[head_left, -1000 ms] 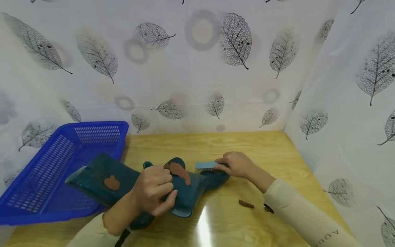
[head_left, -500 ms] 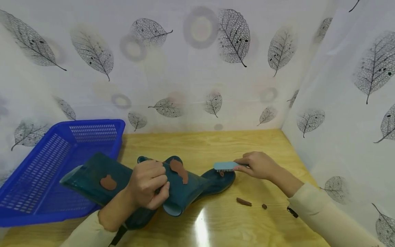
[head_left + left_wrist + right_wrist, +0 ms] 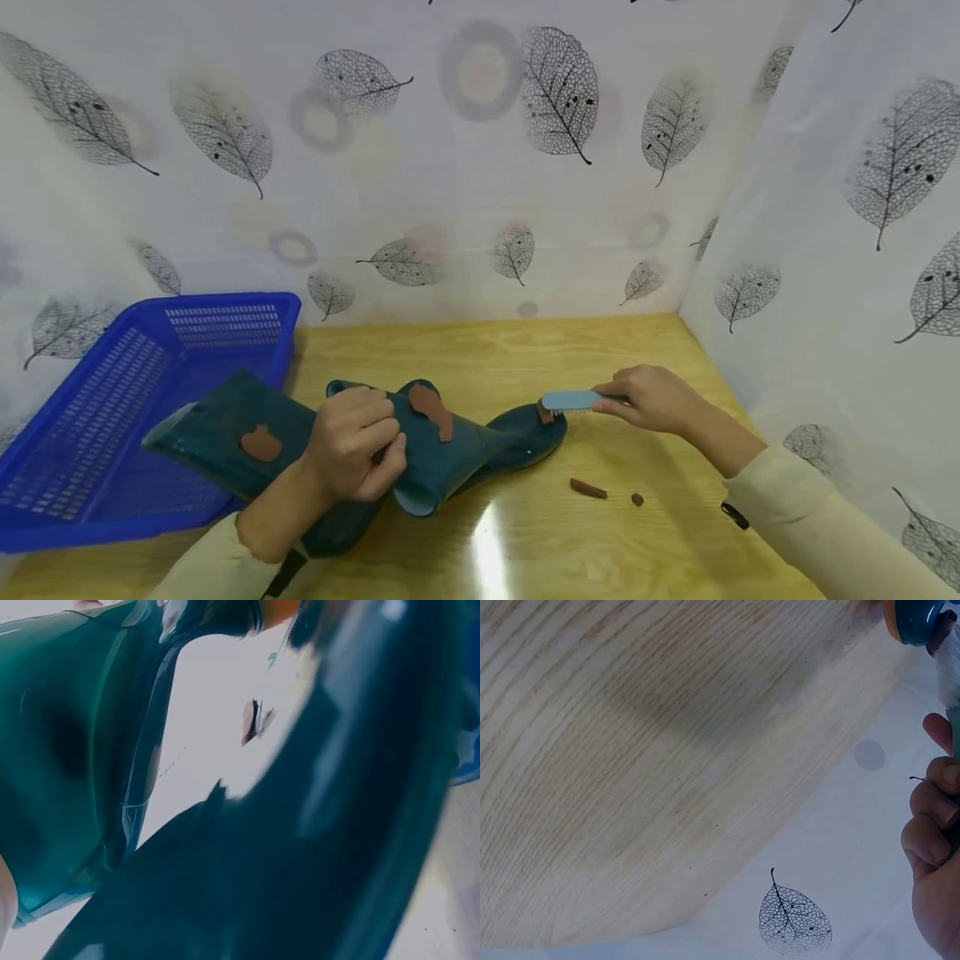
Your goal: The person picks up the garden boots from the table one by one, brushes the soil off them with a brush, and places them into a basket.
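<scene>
My left hand [image 3: 358,446] grips the shaft of a dark green rain boot [image 3: 465,450] near its open end. That boot lies with its toe to the right and carries a brown patch [image 3: 431,411] on the shaft. Around the handle of a light blue brush [image 3: 568,401], my right hand [image 3: 652,400] has its fingers curled. The brush's bristles meet a brown patch [image 3: 547,412] on the toe. A second green boot [image 3: 232,433] lies at the left, also with a brown patch [image 3: 261,443], partly hidden behind my left hand and forearm.
A blue plastic basket [image 3: 291,333] stands at the left, with the second boot's shaft reaching over its side. Brown scraps [image 3: 588,488] lie on the wooden table [image 3: 480,350] in front of the toe. Leaf-printed sheeting [image 3: 450,167] encloses the back and sides.
My right hand has moved the brush rightward along the boot's foot to its toe. The brown patch on the toe has come into view. The left hand keeps its hold.
</scene>
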Demonstrator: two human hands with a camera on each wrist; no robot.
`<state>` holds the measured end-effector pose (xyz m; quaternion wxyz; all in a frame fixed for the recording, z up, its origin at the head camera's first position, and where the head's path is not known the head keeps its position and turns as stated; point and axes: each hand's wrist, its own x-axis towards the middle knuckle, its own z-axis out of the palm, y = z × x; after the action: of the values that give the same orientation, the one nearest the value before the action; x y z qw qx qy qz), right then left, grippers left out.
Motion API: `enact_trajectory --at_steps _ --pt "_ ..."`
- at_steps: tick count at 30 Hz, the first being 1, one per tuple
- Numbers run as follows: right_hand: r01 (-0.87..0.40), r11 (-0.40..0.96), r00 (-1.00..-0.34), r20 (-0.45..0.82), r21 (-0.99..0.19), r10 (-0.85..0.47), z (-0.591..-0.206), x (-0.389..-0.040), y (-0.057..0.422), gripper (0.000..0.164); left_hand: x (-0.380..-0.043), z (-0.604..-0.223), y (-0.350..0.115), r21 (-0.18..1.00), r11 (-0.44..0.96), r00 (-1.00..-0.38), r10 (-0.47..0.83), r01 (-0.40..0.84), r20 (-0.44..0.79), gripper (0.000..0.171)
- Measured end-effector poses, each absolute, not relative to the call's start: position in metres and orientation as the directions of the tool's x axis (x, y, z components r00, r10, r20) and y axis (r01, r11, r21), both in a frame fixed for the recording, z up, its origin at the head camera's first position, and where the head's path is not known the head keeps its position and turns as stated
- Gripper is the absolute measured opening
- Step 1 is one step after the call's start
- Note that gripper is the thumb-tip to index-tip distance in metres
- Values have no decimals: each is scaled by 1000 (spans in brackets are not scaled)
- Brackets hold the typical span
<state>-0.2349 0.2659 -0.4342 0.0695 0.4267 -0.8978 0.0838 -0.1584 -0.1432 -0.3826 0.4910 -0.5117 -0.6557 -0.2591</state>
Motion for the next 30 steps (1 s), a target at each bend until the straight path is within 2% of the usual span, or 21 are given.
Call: enact_trajectory --at_steps 5,11,19,30 --pt "-797 591 -603 206 -123 -771 -442 -236 258 29 -159 -382 -146 -163 335 11 413 928 911 36" --pt "-842 511 -539 290 -170 -791 -460 -235 235 27 -162 -384 -143 -178 313 29 428 933 903 36" --pt "-884 465 -443 422 -56 -791 -478 -232 204 30 -161 -383 -138 -171 291 30 433 941 901 35" --pt "-877 480 -433 398 20 -809 -474 -230 173 29 -162 -381 -137 -167 273 34 434 947 900 36"
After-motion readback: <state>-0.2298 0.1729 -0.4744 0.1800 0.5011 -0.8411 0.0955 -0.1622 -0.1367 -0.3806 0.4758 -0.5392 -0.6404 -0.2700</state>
